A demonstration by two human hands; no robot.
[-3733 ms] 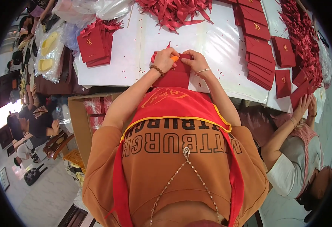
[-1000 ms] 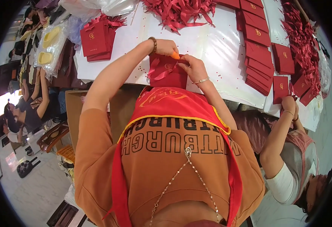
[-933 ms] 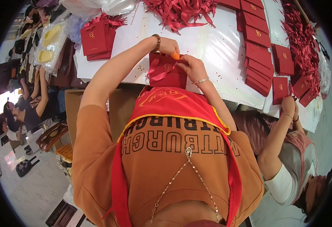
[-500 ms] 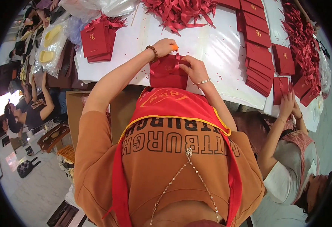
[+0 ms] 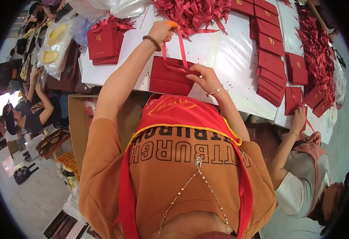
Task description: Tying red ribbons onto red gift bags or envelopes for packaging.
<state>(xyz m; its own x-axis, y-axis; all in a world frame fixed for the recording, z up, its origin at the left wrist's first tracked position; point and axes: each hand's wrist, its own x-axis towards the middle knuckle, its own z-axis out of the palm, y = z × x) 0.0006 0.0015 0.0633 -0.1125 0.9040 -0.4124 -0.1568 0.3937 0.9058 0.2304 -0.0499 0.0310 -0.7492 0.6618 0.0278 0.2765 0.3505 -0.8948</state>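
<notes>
Threading ribbon through a flat red bag at the table's near edge.

My right hand [image 5: 207,79] presses the bag [image 5: 170,75] down, fingers pinched at its right end where the ribbon [image 5: 181,46] enters. My left hand [image 5: 161,30] is raised beyond it, fingertips closed on the ribbon's far end beside something small and orange, drawing the strip taut. The bag looks like light, stiff folded card with crisp edges; I judge it would crease if squeezed, so it is best held flat near the hole. The ribbon seems thin, soft and slippery, best nipped close to its tip. Farther off, on the glossy white table [image 5: 230,59], lie a stack of bags [image 5: 103,44] to the left, a row of bags [image 5: 272,59] to the right, and a loose ribbon pile [image 5: 194,12] at the far edge.
</notes>
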